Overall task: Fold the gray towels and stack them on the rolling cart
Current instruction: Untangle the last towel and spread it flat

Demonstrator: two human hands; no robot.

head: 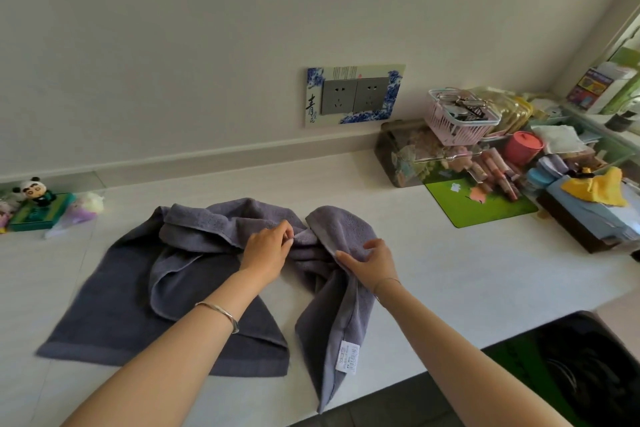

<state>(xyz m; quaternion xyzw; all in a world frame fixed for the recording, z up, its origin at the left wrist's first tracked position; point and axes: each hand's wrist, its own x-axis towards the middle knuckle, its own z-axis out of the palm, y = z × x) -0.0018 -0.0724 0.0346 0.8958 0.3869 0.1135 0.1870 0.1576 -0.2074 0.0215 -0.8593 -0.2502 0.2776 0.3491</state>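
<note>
A dark gray towel [114, 305] lies spread on the white counter [467, 270] at the left. A lighter gray towel [332, 319] lies crumpled over it and runs right, one end with a white label hanging over the front edge. My left hand [266, 248] pinches a bunched fold of the lighter towel at its middle. My right hand [372, 260] grips the towel's edge just to the right, thumb on top. The rolling cart is not in view.
A panda figurine [34, 189] and small toys sit at the far left by the wall. A green mat [481, 204], a pink basket [460, 118], a red cup [523, 147] and boxes crowd the right end. A dark chair [571, 374] stands below right.
</note>
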